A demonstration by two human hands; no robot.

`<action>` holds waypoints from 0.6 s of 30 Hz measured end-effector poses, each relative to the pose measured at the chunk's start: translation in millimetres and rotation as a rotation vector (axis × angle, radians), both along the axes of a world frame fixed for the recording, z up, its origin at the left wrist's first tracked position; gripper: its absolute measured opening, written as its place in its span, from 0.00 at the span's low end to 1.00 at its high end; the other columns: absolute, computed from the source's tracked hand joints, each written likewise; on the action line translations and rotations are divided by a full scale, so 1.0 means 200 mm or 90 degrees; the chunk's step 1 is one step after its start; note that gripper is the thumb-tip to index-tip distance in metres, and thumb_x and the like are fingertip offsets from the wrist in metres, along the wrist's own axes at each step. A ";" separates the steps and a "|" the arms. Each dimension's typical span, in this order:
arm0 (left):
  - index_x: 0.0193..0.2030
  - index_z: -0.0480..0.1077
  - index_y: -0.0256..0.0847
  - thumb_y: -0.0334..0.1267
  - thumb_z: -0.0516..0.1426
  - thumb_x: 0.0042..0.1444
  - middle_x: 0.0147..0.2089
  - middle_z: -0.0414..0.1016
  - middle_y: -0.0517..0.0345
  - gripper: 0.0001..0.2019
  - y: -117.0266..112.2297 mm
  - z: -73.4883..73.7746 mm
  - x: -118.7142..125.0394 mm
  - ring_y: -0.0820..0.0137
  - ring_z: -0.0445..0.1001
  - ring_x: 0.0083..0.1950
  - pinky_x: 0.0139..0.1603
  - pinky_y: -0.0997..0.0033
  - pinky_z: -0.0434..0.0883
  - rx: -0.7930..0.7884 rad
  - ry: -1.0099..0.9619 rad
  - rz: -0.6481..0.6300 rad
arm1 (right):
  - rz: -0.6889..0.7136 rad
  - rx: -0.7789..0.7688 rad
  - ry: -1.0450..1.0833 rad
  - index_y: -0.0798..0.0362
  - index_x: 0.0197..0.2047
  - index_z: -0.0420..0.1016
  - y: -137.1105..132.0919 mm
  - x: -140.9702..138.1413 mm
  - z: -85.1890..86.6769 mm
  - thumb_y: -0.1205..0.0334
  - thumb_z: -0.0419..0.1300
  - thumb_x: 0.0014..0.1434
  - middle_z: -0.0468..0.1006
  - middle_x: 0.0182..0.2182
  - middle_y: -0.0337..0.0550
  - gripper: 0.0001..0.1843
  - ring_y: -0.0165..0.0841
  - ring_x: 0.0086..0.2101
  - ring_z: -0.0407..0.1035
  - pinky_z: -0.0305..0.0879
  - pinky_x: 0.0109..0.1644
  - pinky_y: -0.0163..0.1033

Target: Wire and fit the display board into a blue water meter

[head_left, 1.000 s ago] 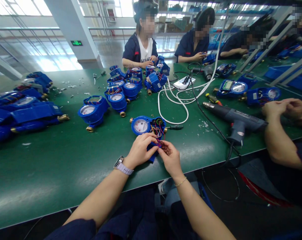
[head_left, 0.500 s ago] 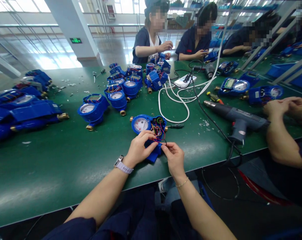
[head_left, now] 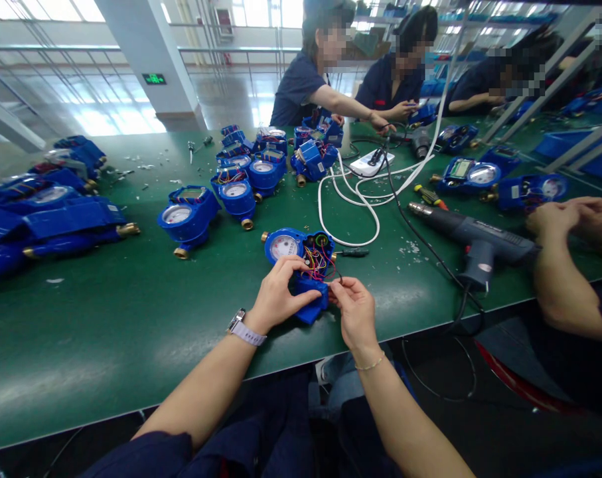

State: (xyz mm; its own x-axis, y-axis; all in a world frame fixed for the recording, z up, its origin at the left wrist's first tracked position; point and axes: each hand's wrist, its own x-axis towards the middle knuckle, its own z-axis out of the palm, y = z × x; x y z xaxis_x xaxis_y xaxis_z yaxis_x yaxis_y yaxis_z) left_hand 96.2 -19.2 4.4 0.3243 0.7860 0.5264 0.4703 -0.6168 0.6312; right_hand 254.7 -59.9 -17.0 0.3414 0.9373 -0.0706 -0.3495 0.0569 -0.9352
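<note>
Two-handed work on an open water meter (head_left: 299, 239), clock directions taken from that meter, which lies on the green worktop (head_left: 131, 332) with its dial at nine o'clock and its wire compartment at four. The left hand (head_left: 283, 292) curls around the blue cover (head_left: 310, 311) at six o'clock, thumb laid across it; the right hand (head_left: 355, 309), at five, pinches what appears to be a thin dark lead (head_left: 341, 277) between thumb and fingertips. For good handling, the cover is best kept steady and close to the housing, the lead drawn gently with some slack, and the coloured wires (head_left: 316, 259) kept inside the rim, where an edge could nip them. Worktop: a screwdriver (head_left: 354, 252) just beside the meter at three o'clock, a heat gun (head_left: 477, 239) farther out that way, a power strip (head_left: 373, 162) between one and two, clustered blue meters (head_left: 263, 167) at eleven, pale scraps scattered beyond. Room: at twelve, a co-worker (head_left: 301, 86) stretches an arm toward the cables; toward eleven, a pillar (head_left: 141, 40) bears a green exit sign (head_left: 154, 79) before a railing and bright windows
</note>
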 end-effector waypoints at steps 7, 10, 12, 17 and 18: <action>0.37 0.70 0.41 0.50 0.62 0.51 0.35 0.76 0.59 0.15 0.02 0.01 -0.06 0.69 0.73 0.34 0.36 0.69 0.68 -0.121 0.138 0.046 | 0.046 -0.047 0.073 0.52 0.30 0.73 0.01 0.05 0.03 0.53 0.72 0.41 0.78 0.26 0.39 0.17 0.29 0.26 0.70 0.66 0.31 0.34; 0.44 0.70 0.41 0.48 0.63 0.51 0.39 0.76 0.57 0.18 0.02 0.01 -0.05 0.67 0.74 0.38 0.39 0.68 0.69 -0.118 0.128 0.023 | 0.067 -0.049 0.067 0.53 0.30 0.74 0.02 0.06 0.04 0.53 0.72 0.41 0.78 0.26 0.39 0.17 0.29 0.27 0.70 0.66 0.31 0.33; 0.44 0.71 0.40 0.47 0.63 0.51 0.39 0.74 0.56 0.18 0.01 0.01 -0.04 0.67 0.72 0.37 0.39 0.68 0.69 -0.111 0.125 0.010 | 0.086 -0.046 0.057 0.53 0.30 0.75 0.03 0.06 0.06 0.53 0.72 0.41 0.78 0.26 0.39 0.17 0.28 0.26 0.70 0.65 0.31 0.32; 0.40 0.70 0.39 0.44 0.63 0.50 0.45 0.72 0.52 0.14 0.01 0.03 -0.02 0.64 0.72 0.45 0.46 0.64 0.70 -0.158 0.053 -0.037 | 0.146 -0.036 0.023 0.53 0.31 0.75 0.06 0.09 0.09 0.53 0.71 0.42 0.79 0.25 0.39 0.17 0.29 0.25 0.70 0.66 0.30 0.33; 0.41 0.69 0.39 0.43 0.63 0.50 0.46 0.73 0.52 0.15 0.01 0.03 -0.02 0.64 0.72 0.46 0.46 0.64 0.70 -0.198 0.030 -0.051 | 0.158 -0.034 0.013 0.53 0.31 0.75 0.07 0.10 0.10 0.52 0.71 0.43 0.79 0.26 0.39 0.16 0.29 0.25 0.71 0.66 0.30 0.34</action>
State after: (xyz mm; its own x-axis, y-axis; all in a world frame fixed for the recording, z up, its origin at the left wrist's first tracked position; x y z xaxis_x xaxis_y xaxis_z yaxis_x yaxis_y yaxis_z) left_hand 92.3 -17.5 11.2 0.4097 0.8779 0.2480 0.4613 -0.4340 0.7739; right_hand 274.6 -46.6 3.1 0.0992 0.9870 -0.1264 -0.3659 -0.0820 -0.9270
